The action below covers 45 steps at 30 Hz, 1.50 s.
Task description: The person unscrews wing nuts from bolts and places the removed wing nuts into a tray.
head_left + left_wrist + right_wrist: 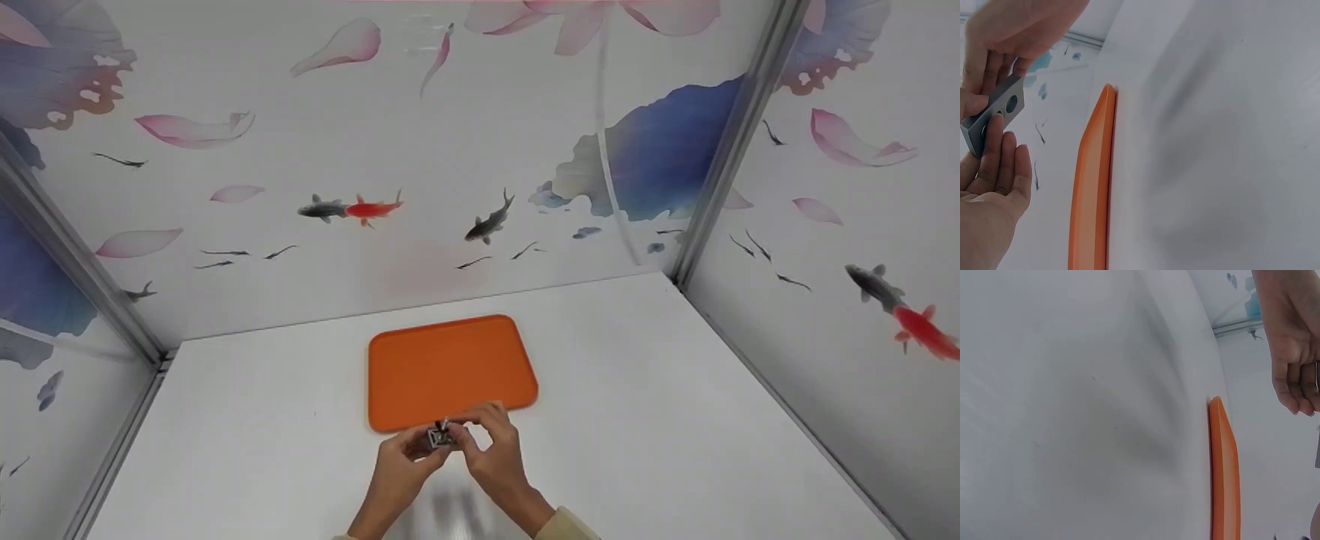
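A small grey metal block (438,436) with round holes is held up between both hands, in front of the orange tray. A dark bit shows at its top in the head view. The left hand (401,466) grips the block from the left; in the left wrist view its fingers (1005,163) lie under and against the metal block (1012,107). From the other side the right hand (495,455) pinches it with thumb and fingers. Only a sliver of the block (1318,453) enters the right wrist view, beside the left hand (1293,354).
An orange rectangular tray (450,367) lies on the white table (645,420), just beyond the hands. White panels (420,150) printed with fish and petals stand at the back and both sides, joined by metal posts (731,150).
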Each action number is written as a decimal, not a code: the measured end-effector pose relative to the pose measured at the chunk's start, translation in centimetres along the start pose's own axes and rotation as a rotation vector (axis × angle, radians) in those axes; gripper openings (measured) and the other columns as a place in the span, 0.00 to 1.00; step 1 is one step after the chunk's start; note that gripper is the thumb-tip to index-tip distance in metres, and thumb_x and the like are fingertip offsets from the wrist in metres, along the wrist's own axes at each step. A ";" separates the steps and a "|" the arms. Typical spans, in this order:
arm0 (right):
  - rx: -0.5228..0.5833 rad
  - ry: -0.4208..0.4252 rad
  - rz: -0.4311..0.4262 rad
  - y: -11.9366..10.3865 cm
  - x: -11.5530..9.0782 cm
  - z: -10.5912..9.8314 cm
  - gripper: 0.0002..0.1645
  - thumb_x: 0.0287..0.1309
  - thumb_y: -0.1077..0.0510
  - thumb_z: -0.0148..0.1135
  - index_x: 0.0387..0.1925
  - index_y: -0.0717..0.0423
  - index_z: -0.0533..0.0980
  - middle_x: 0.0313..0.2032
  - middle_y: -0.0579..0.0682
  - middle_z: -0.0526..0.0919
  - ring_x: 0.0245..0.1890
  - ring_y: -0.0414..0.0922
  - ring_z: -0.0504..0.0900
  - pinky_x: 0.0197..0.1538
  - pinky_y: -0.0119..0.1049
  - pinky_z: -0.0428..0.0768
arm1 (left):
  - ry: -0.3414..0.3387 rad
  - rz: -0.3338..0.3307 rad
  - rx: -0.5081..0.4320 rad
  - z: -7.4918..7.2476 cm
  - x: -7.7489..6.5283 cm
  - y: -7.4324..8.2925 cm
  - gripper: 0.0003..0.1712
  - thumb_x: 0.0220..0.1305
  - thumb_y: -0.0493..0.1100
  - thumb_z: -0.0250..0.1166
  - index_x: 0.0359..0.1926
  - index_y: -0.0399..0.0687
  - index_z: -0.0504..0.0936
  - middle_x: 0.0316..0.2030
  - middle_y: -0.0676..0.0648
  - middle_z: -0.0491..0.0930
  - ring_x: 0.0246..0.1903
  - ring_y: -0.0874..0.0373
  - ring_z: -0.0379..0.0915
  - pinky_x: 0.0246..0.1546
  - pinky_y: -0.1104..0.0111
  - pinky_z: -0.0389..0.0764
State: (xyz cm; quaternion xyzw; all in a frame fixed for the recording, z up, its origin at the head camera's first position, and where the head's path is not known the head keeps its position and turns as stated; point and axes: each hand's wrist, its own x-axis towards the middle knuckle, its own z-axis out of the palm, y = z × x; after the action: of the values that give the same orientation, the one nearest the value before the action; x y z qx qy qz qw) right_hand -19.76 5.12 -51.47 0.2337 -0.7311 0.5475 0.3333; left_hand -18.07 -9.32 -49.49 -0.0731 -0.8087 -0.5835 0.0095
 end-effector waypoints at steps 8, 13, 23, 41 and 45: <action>-0.075 0.039 -0.089 1.6 -0.6 0.5 0.10 0.46 0.69 0.66 0.32 0.54 0.79 0.30 0.46 0.80 0.34 0.43 0.73 0.38 0.29 0.72 | -0.010 -0.010 -0.021 -0.1 -0.1 -0.5 0.20 0.53 0.40 0.67 0.47 0.39 0.79 0.40 0.42 0.82 0.37 0.58 0.79 0.40 0.73 0.79; -0.106 0.027 -0.115 3.6 -1.4 0.8 0.09 0.50 0.62 0.65 0.35 0.48 0.79 0.32 0.40 0.80 0.36 0.38 0.72 0.40 0.26 0.72 | -0.007 -0.010 -0.020 -0.1 0.0 -0.6 0.20 0.52 0.40 0.67 0.47 0.38 0.79 0.40 0.42 0.82 0.37 0.57 0.79 0.40 0.73 0.79; -0.088 0.005 -0.079 3.4 -1.2 0.8 0.10 0.52 0.60 0.64 0.37 0.47 0.81 0.34 0.38 0.80 0.39 0.37 0.73 0.41 0.28 0.74 | -0.002 -0.006 -0.017 0.0 0.0 -0.3 0.20 0.52 0.41 0.68 0.46 0.38 0.79 0.41 0.42 0.81 0.38 0.56 0.78 0.40 0.74 0.79; -0.060 -0.002 -0.068 3.1 -1.3 1.1 0.14 0.48 0.59 0.68 0.40 0.47 0.79 0.35 0.41 0.80 0.40 0.39 0.73 0.42 0.31 0.74 | -0.002 -0.013 -0.005 0.2 -0.1 0.0 0.21 0.53 0.44 0.67 0.47 0.38 0.79 0.41 0.41 0.82 0.39 0.54 0.79 0.42 0.70 0.80; -0.049 0.021 -0.077 2.5 -0.9 1.0 0.15 0.44 0.64 0.69 0.37 0.51 0.79 0.33 0.45 0.81 0.37 0.43 0.73 0.40 0.31 0.74 | -0.002 -0.017 -0.004 0.2 0.0 -0.1 0.20 0.53 0.44 0.67 0.46 0.39 0.79 0.40 0.43 0.82 0.38 0.55 0.79 0.41 0.70 0.80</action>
State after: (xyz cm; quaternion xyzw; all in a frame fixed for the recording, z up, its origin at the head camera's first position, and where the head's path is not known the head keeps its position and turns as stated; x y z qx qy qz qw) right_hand -21.13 4.85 -53.94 0.2478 -0.7311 0.5188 0.3674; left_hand -18.08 -9.21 -49.64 -0.0670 -0.8083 -0.5849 0.0035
